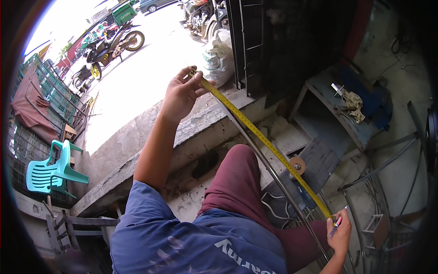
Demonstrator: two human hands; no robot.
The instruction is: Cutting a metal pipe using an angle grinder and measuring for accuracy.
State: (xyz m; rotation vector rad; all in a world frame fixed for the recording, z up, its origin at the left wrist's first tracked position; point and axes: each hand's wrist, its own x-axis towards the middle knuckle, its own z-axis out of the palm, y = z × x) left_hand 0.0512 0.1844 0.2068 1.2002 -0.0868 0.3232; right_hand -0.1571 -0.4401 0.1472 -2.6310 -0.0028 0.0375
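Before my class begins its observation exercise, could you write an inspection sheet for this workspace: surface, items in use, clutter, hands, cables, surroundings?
Surface: grey board low on the right, a tan disc at its edge.
Items in use: yellow measuring tape stretched beside a metal tube.
Clutter: crumpled tan rag and blue cloth on a side table.
Hands: left hand grips the tape's far end; right hand holds a pen at its near end.
Cables: pale cable looped near the person's leg; its connection is unclear.
Surroundings: teal chair at left; motorcycle and whitish sack beyond the ledge.
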